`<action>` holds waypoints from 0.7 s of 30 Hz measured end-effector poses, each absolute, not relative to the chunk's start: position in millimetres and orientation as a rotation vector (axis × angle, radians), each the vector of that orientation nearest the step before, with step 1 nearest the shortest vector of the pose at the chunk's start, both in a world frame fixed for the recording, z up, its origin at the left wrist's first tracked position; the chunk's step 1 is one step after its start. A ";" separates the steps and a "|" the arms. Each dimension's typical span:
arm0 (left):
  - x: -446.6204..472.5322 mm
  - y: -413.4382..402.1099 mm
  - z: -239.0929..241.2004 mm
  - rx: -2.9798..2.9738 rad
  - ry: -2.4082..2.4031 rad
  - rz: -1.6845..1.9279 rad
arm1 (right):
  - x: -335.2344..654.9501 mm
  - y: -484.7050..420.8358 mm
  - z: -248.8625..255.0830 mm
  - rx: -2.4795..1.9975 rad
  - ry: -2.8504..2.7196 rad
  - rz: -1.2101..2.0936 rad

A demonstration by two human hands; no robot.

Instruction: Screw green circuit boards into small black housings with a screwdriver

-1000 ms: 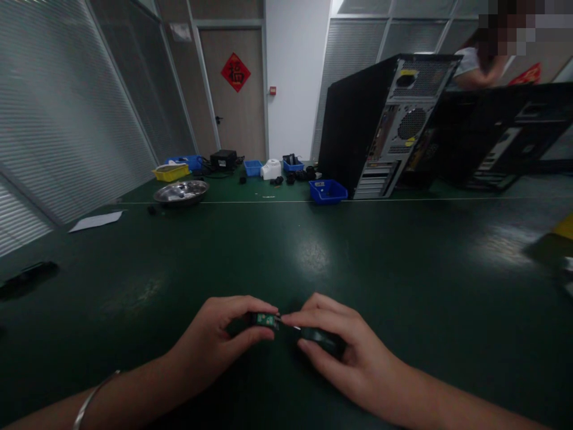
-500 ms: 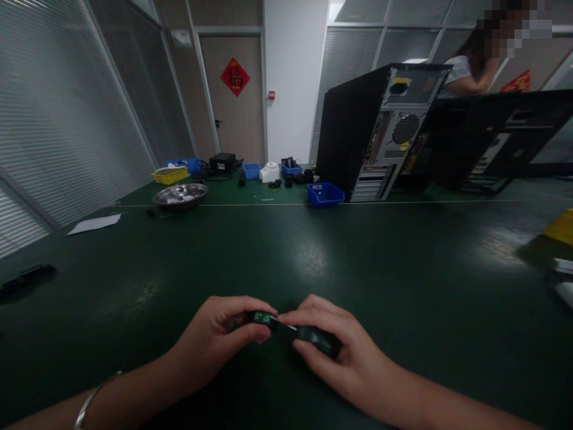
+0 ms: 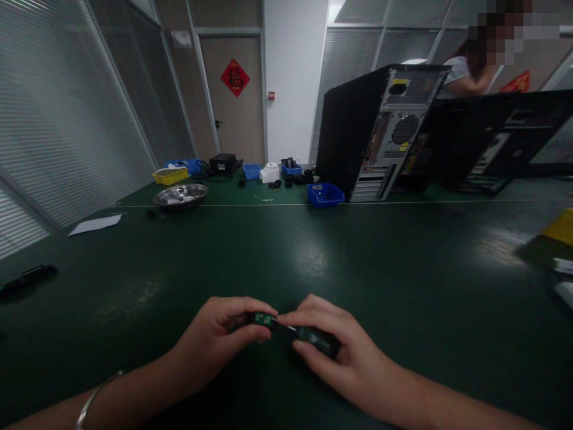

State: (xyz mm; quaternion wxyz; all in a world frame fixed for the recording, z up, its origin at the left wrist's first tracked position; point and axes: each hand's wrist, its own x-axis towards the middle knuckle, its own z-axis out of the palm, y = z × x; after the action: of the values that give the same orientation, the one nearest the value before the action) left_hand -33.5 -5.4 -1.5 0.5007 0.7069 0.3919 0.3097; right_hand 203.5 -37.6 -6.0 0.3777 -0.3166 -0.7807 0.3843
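Low in the middle of the head view, my left hand (image 3: 219, 334) pinches a small green circuit board (image 3: 263, 319) with a dark end between thumb and fingers. My right hand (image 3: 340, 340) is wrapped round the dark handle of a screwdriver (image 3: 316, 339), its thin metal shaft pointing left at the board. The right index fingertip lies along the shaft, close to the board's dark end. Whether the screwdriver's tip touches the board is too small to tell. Both hands are just above the green table (image 3: 250, 257).
A metal bowl (image 3: 180, 196) and a white paper (image 3: 95, 224) lie at the left. Blue bin (image 3: 325, 195) and computer tower (image 3: 358, 131) stand at the back right. A dark object (image 3: 29, 280) lies far left, a yellow bin (image 3: 561, 227) far right. A person (image 3: 463, 77) is behind.
Both hands keep nearly the same place and grip. The circuit board appears very slightly shifted; otherwise the screwdriver and table items look unchanged.
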 end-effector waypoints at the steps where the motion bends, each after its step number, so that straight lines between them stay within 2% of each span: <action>1: -33.1 -5.1 -2.2 1.666 0.928 0.746 | 203.5 -37.2 -6.0 -0.807 -1.997 0.982; 16: -30.8 -4.2 0.1 1.721 0.982 0.709 | 202.7 -34.6 -5.1 -0.801 -2.011 0.992; 21: -31.3 -4.2 -0.7 1.546 0.919 0.788 | 204.1 -36.9 -3.7 -0.859 -2.010 0.975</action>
State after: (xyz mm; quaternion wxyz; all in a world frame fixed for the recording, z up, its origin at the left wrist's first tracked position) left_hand -31.3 -4.2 -0.7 0.5557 0.6545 0.3893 0.3335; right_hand 204.1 -36.9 -3.7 0.3652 -0.3342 -0.7818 0.3792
